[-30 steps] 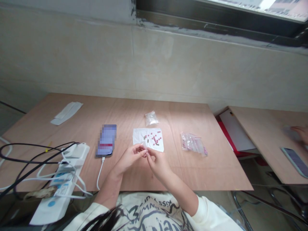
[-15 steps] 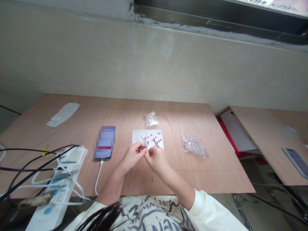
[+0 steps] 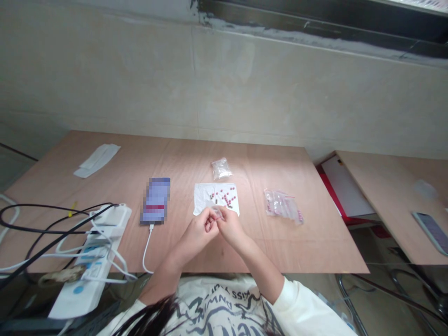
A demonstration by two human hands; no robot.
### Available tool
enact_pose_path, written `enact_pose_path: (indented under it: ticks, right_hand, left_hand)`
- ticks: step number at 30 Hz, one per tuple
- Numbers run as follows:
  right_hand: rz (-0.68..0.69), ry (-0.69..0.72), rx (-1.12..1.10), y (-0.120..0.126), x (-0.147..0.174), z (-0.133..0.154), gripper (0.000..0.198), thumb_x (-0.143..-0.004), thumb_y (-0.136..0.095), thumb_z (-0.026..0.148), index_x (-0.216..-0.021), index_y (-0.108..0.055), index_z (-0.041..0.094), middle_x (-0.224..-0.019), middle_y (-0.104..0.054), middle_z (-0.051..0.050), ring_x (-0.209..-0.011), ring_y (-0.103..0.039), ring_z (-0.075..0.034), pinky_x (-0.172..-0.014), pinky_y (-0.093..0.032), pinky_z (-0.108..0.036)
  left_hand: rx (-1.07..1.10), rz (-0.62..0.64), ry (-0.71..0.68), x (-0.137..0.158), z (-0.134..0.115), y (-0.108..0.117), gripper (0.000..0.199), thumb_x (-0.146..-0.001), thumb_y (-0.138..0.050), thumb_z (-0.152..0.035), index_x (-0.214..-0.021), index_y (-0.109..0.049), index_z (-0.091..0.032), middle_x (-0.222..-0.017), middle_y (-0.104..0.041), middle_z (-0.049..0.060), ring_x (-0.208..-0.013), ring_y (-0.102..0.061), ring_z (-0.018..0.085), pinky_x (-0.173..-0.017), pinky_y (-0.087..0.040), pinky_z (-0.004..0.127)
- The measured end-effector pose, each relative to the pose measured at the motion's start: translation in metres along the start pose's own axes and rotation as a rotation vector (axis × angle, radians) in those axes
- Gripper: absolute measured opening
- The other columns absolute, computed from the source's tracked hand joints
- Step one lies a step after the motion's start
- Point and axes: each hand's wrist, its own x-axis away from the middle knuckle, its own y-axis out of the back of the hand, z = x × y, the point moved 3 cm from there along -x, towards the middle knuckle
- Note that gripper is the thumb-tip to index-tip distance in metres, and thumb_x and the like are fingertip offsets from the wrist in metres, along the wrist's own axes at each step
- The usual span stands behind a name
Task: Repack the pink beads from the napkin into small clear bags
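My left hand (image 3: 199, 229) and my right hand (image 3: 229, 226) meet fingertip to fingertip just in front of a white paper sheet (image 3: 201, 200). Together they pinch a small clear plastic bag (image 3: 217, 213); what is inside it is too small to tell. On the sheet lie several small pink beads (image 3: 227, 195) and a few dark little pieces (image 3: 214, 200). Beyond the sheet rests a small clear packet (image 3: 220, 168). To the right lies a heap of small clear bags with pink contents (image 3: 282, 206).
A phone (image 3: 155, 200) with a white cable lies left of the sheet on the wooden table (image 3: 308, 233). A white power strip (image 3: 94, 254) with tangled cables hangs at the left edge. Folded white paper (image 3: 97, 159) lies far left. A second table with a phone (image 3: 432, 227) stands right.
My hands have drawn closer together and a little further from me, toward the sheet's near edge. A person's hand on the right table has left the view. The camera shifted slightly.
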Motion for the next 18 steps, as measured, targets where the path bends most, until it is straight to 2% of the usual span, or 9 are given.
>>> enact_pose_path:
  ticks: [2,4,7,8,10,12,13,15,18]
  right_hand:
    - [0.017,-0.056,-0.11,0.002,-0.006,-0.005,0.017,-0.063,-0.048,0.014,-0.074,-0.061,0.013,-0.062,-0.061,-0.002,-0.058,-0.056,-0.013,-0.052,-0.044,-0.023]
    - [0.078,-0.159,-0.284,0.005,-0.011,-0.009,0.018,-0.065,-0.05,0.021,-0.077,-0.059,0.012,-0.061,-0.061,-0.002,-0.05,-0.054,-0.012,-0.045,-0.043,-0.023]
    - [0.274,-0.245,-0.487,0.009,-0.018,-0.008,0.027,-0.067,-0.053,0.032,-0.084,-0.058,0.011,-0.068,-0.063,-0.006,-0.043,-0.053,-0.011,-0.039,-0.043,-0.024]
    - [0.366,-0.249,-0.515,0.009,-0.019,-0.006,0.029,-0.066,-0.054,0.033,-0.083,-0.058,0.01,-0.071,-0.063,-0.007,-0.043,-0.053,-0.011,-0.039,-0.044,-0.025]
    - [0.543,-0.262,-0.535,0.007,-0.022,-0.004,0.028,-0.064,-0.058,0.033,-0.081,-0.059,0.01,-0.075,-0.064,-0.009,-0.043,-0.054,-0.011,-0.04,-0.044,-0.025]
    - [0.616,-0.303,-0.545,0.004,-0.024,-0.007,0.027,-0.064,-0.059,0.034,-0.079,-0.057,0.011,-0.074,-0.064,-0.008,-0.044,-0.055,-0.011,-0.041,-0.045,-0.025]
    - [0.57,-0.32,-0.551,0.003,-0.027,-0.01,0.027,-0.064,-0.059,0.035,-0.078,-0.054,0.012,-0.072,-0.064,-0.007,-0.044,-0.055,-0.011,-0.04,-0.045,-0.024]
    - [0.348,-0.316,-0.56,0.003,-0.03,-0.019,0.027,-0.064,-0.059,0.038,-0.074,-0.049,0.016,-0.066,-0.06,-0.002,-0.043,-0.053,-0.011,-0.036,-0.043,-0.022]
    - [0.037,-0.217,-0.56,0.005,-0.029,-0.03,0.03,-0.063,-0.06,0.042,-0.069,-0.043,0.019,-0.06,-0.052,0.003,-0.044,-0.049,-0.009,-0.031,-0.038,-0.017]
  left_hand:
    - [0.003,0.057,-0.02,0.003,-0.006,0.002,0.009,-0.075,-0.046,-0.023,-0.08,-0.05,-0.017,-0.067,-0.048,-0.003,-0.06,-0.046,0.009,-0.057,-0.038,0.02]
    - [0.003,0.038,-0.028,0.002,-0.007,0.01,0.017,-0.076,-0.046,-0.027,-0.089,-0.051,-0.017,-0.075,-0.051,0.0,-0.067,-0.048,0.01,-0.062,-0.039,0.021]
    - [-0.028,-0.188,-0.007,-0.007,0.003,0.031,0.036,-0.075,-0.049,-0.032,-0.108,-0.044,-0.019,-0.095,-0.051,0.004,-0.08,-0.049,0.013,-0.073,-0.04,0.025]
    - [-0.011,-0.201,0.027,-0.011,0.008,0.034,0.04,-0.075,-0.049,-0.034,-0.111,-0.043,-0.019,-0.096,-0.051,0.004,-0.082,-0.049,0.014,-0.073,-0.04,0.026]
    - [0.081,-0.032,0.113,-0.019,0.022,0.034,0.036,-0.077,-0.046,-0.038,-0.105,-0.048,-0.016,-0.084,-0.055,0.004,-0.075,-0.052,0.014,-0.067,-0.043,0.026]
    - [0.183,0.121,0.168,-0.025,0.035,0.03,0.033,-0.077,-0.044,-0.042,-0.092,-0.053,-0.014,-0.069,-0.054,0.001,-0.062,-0.051,0.012,-0.054,-0.042,0.023]
    - [0.219,0.108,0.183,-0.027,0.041,0.031,0.032,-0.076,-0.046,-0.042,-0.087,-0.053,-0.013,-0.065,-0.053,0.0,-0.058,-0.05,0.011,-0.049,-0.041,0.022]
    - [0.272,0.003,0.218,-0.029,0.053,0.034,0.031,-0.073,-0.05,-0.043,-0.082,-0.052,-0.013,-0.064,-0.051,-0.001,-0.052,-0.048,0.009,-0.043,-0.038,0.019]
    - [0.302,-0.108,0.262,-0.029,0.068,0.039,0.033,-0.071,-0.053,-0.043,-0.08,-0.051,-0.012,-0.065,-0.052,-0.001,-0.05,-0.048,0.008,-0.04,-0.038,0.018]
